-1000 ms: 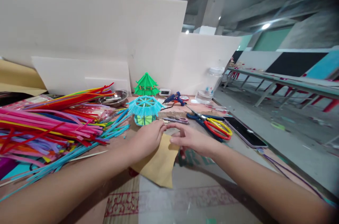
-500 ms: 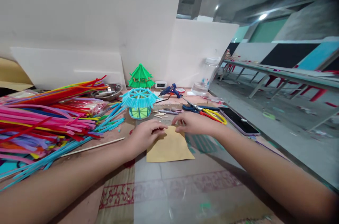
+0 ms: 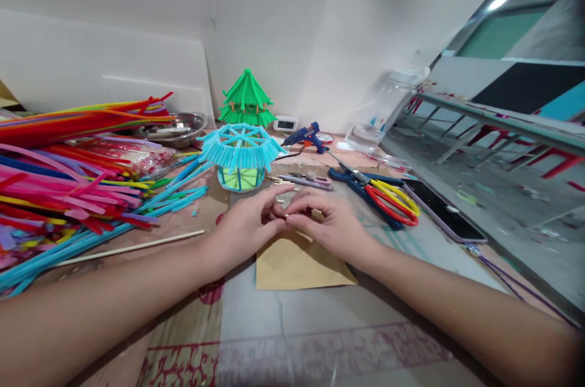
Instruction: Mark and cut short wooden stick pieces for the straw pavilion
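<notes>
My left hand [image 3: 256, 219] and my right hand [image 3: 326, 222] meet over a yellow-brown sheet of paper [image 3: 301, 268]. Thumbs and fingers of both are pinched together at the tips. Between them shows the pale end of a small stick [image 3: 287, 216]; the fingers hide most of it. Part of the paper lies under the hands. Just beyond them stands a small model pavilion with a light-blue roof [image 3: 242, 149] and yellow-green walls. Behind it is a green tiered roof model [image 3: 247, 97]. Short pale sticks lie partly covered beyond the fingers.
Colourful pipe cleaners [image 3: 73, 192] pile up at left, near a thin wooden stick [image 3: 132, 247] and a metal bowl [image 3: 183, 131]. At right are a blue glue gun [image 3: 304, 138], scissors [image 3: 393, 198], dark-blue-handled pliers [image 3: 381, 207], a phone [image 3: 443, 210] and a clear jug [image 3: 384, 110].
My hands have come together, from slightly apart at the paper's far edge to fingertips meeting above it. The camera view has tilted down and moved closer.
</notes>
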Motion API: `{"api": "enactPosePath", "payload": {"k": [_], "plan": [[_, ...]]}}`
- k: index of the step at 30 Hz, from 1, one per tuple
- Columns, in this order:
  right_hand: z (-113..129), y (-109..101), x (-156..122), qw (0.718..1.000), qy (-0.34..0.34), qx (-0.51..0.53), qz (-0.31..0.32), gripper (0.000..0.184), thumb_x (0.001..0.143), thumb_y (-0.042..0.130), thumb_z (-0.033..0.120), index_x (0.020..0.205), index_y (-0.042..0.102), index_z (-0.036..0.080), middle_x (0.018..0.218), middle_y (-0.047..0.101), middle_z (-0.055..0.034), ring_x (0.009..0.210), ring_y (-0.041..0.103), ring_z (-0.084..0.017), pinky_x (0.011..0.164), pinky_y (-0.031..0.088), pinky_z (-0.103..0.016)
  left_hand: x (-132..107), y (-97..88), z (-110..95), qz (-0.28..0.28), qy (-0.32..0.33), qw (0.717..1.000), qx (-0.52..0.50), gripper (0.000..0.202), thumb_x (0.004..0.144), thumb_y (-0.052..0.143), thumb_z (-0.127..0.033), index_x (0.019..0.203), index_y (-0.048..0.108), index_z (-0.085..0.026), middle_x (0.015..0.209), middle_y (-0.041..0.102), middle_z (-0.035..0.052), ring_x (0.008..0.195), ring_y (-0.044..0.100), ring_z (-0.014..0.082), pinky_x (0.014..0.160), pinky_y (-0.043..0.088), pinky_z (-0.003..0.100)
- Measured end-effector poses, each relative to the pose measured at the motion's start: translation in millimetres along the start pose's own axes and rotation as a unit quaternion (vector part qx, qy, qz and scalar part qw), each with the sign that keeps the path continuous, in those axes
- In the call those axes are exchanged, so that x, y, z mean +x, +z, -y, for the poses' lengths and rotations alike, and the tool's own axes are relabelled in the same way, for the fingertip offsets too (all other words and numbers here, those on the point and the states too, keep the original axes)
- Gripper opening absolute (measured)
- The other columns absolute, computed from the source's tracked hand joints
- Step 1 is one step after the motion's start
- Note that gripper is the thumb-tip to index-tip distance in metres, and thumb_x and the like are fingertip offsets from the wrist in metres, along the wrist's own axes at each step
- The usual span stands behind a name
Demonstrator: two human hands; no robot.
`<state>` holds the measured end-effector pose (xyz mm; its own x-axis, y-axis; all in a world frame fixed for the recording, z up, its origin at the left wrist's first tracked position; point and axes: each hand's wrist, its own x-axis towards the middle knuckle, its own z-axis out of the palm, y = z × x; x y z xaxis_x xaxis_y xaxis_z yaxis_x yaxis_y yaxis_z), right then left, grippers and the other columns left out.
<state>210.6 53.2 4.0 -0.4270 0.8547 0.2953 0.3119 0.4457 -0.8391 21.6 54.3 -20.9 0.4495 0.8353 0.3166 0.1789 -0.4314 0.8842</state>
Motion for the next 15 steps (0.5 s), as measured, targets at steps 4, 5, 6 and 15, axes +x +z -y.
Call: {"api": "enactPosePath", "payload": {"k": [4,5,6,15], "plan": [[-5.5,-5.3,2.9,0.967,0.125,0.219,-0.027,0.022,0.079,0.074,0.038,0.082,0.065,0.018,0.068,0.060,0.0030,0.057,0.052,-0.010,0.056,0.043,-0.023,-3.1,-6.5,-8.1,0.002,0.032,0.997,0.068,0.046,0.088,0.059,-0.019,0.133,0.051,-0.021,0.096,0.069,0.0029,0.087,0.066,0.0160,0.078,0.054,0.030],[-7.0,-6.9,3.8,0.950,0.155,0.269,-0.034,0.026,0.076,0.077,0.040,0.081,0.064,0.018,0.066,0.060,0.0034,0.054,0.051,-0.009,0.053,0.042,-0.022,-4.8,-9.9,-11.4,0.010,0.060,0.990,0.129,0.035,0.089,0.059,-0.021,0.124,0.057,-0.021,0.099,0.068,0.0038,0.091,0.065,0.0171,0.081,0.053,0.031],[-8.3,-8.3,4.7,0.934,0.181,0.307,-0.039,0.029,0.073,0.080,0.040,0.080,0.064,0.017,0.064,0.060,0.0032,0.052,0.051,-0.008,0.051,0.041,-0.021,-6.7,-13.7,-14.7,0.029,0.092,0.975,0.200,0.023,0.091,0.058,-0.023,0.113,0.064,-0.021,0.100,0.068,0.0045,0.094,0.064,0.0182,0.083,0.051,0.032],[-5.2,-8.3,4.7,0.933,0.189,0.304,-0.023,0.033,0.077,0.076,0.044,0.083,0.057,0.017,0.069,0.065,0.0000,0.052,0.055,-0.008,0.046,0.042,-0.018,-21.8,-29.3,-17.2,0.157,0.160,0.909,0.351,0.023,0.094,0.050,-0.029,0.109,0.064,-0.018,0.115,0.065,0.0089,0.106,0.060,0.0225,0.092,0.048,0.037]]}}
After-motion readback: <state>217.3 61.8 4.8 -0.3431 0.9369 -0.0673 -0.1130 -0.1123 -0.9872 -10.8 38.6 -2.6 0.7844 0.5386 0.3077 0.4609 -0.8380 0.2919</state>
